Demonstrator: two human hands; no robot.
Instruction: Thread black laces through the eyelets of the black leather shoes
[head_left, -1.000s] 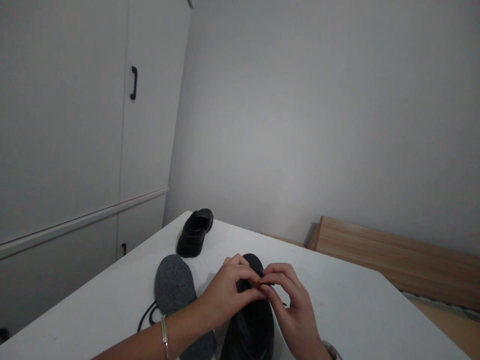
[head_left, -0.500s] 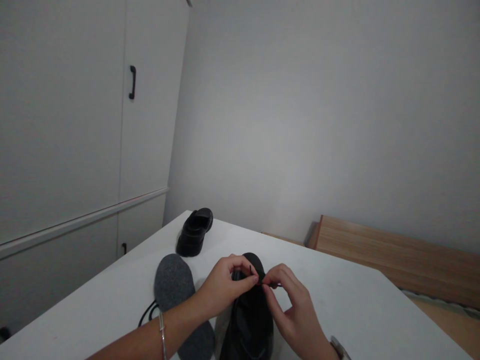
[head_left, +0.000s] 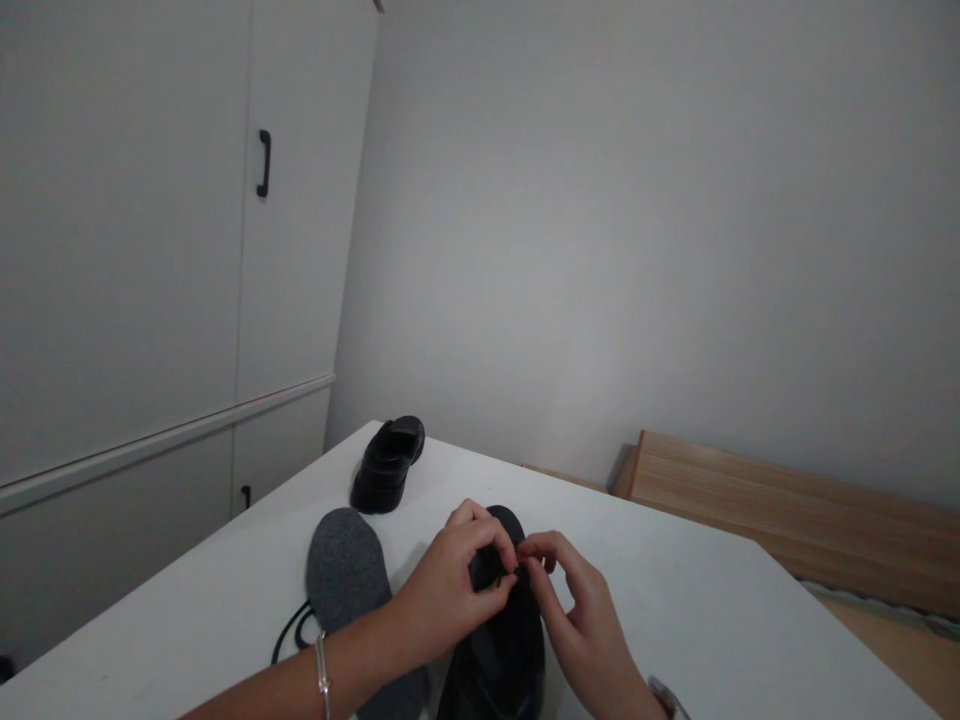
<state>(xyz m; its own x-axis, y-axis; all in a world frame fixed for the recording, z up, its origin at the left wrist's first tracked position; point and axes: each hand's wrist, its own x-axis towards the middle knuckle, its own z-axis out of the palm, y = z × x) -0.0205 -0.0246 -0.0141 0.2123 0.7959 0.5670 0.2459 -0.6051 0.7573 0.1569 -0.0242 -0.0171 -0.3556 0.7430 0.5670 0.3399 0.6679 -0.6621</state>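
Note:
A black shoe (head_left: pixel 499 665) lies lengthwise before me on the white table, its far end pointing away. Over its upper, my left hand (head_left: pixel 448 585) pinches a thin black shoelace between thumb and forefinger. My right hand (head_left: pixel 583 622) meets it from the other side, thumb and forefinger also closed on the lace. The fingertips nearly touch and hide most of the lace. Beneath my left forearm lies a grey felt insole (head_left: pixel 345 560), partly covered by the arm.
A second black shoe (head_left: pixel 382 475) stands near the table's far left corner. A loose black cord (head_left: pixel 289 632) curls beside the insole. White cabinets (head_left: pixel 135 250) rise on the left, and a wood-grain panel (head_left: pixel 750 500) stands beyond the table's far right edge.
Both hands have shifted slightly, with the left fingers more arched. The lace end that stuck out past the right fingers is no longer visible. Shoes and insole stay put.

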